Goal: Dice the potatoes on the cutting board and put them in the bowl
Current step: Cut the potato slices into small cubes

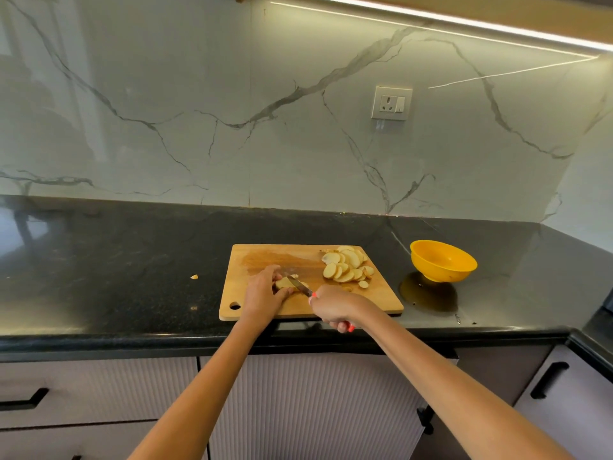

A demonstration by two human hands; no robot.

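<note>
Currently I see both hands over the wooden cutting board (265,257) on the black desk (116,260). Left hand (262,295) sits on a potato piece (282,283) near the board's front-left area, fingers curled over it and pinning it down. Right hand (331,307) is wrapped round the red handle of a knife (298,285); handle end pokes out under the fist at the board's front edge. Blade angles up-left from the fist and lies against the potato piece, right beside the left fingers. Can't tell whether the edge is into the potato or only resting on it.

Pile of round potato slices (346,265) is on the board's back-right part, overlapping each other, skin on the rims. One slice lies apart, just in front of the pile. All slices, none diced as far as I can see.

Yellow bowl (442,260) stands on the desk to the right of the board, not touching it, tilted a bit toward the camera. Inside looks bare, though the near part of the interior is hidden by the rim.

Small potato scrap (194,277) lies on the desk left of the board, well apart from it. Marble backsplash behind, with a wall socket (391,102) above the board. Ribbed cabinet fronts below the desk edge.
</note>
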